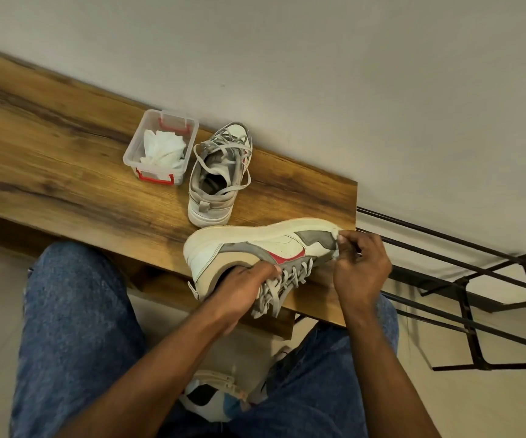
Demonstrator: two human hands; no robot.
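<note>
No lettering is legible, even on the sneaker [249, 245].

- Left hand [245, 287]: its bare forearm reaches forward from the lower left. The fingers curl into the mouth of a shoe [287, 245] and grip it.
- Right hand [361, 267]: its bare forearm rises from the lower right, with the wrist bent inward. Thumb and forefinger pinch a small pale wad [336, 254], and the other fingers are curled.
- The hands are apart.

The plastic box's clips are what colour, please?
Red clips on the clear box, best seen in head view.
</note>
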